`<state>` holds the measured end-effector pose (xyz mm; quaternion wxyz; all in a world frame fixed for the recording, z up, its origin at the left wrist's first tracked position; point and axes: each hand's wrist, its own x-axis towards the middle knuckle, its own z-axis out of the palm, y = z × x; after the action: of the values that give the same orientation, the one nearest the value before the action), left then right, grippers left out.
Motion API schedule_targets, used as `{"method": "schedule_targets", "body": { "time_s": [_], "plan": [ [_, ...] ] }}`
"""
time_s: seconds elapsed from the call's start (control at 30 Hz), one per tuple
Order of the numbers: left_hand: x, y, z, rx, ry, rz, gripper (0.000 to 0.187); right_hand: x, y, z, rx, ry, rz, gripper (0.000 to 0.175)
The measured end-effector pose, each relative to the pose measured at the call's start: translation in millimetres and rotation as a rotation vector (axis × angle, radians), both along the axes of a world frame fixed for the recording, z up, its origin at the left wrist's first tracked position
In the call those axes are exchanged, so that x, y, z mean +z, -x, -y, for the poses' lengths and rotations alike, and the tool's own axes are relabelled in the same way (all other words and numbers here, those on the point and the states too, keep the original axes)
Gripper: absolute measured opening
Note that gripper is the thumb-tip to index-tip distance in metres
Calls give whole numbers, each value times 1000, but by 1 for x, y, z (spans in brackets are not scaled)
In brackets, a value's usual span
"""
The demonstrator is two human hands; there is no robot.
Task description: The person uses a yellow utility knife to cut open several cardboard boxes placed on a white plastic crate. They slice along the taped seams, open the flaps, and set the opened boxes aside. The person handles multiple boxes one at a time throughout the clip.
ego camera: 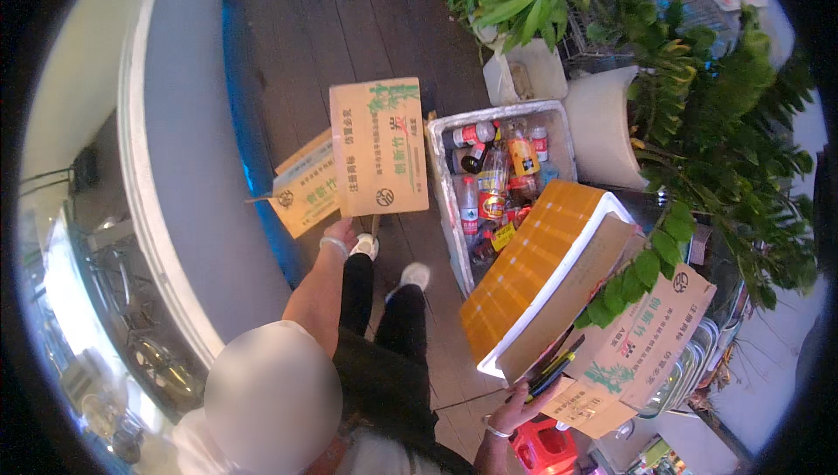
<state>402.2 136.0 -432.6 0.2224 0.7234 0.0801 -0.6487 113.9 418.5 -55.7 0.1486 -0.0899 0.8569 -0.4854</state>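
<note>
My left hand (342,234) grips the lower edge of a flat cardboard panel (380,147) printed with green and red writing. Behind it, touching at its left, is a tilted cardboard piece (304,187). At the lower right, my right hand (524,404) is closed around slim yellow-and-black tools (551,373), their exact kind unclear; a dark blade-like piece sticks up beside them. This hand is next to a folded cardboard box (635,337) and an orange checked panel (537,272) with a white foam edge. The panel leans over a white foam box (452,213) holding several plastic bottles (494,180).
Potted plants (707,82) and a white planter (602,124) stand at the right, with a white plastic container (527,72) nearby. A red plastic stool (543,445) is below my right hand. A grey panel with a pale frame (131,128) runs along the left of the plank floor (301,49).
</note>
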Motion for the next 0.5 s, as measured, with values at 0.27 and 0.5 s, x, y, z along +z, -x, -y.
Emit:
{"method": "schedule_targets", "body": {
  "time_s": [0.27, 0.5],
  "plan": [
    [-166, 20, -24, 401, 43, -437, 54, -72, -18, 50, 83, -50, -4, 66],
    [-137, 77, -12, 478, 377, 190, 57, -94, -23, 32, 82, -38, 169, 71]
  ]
}}
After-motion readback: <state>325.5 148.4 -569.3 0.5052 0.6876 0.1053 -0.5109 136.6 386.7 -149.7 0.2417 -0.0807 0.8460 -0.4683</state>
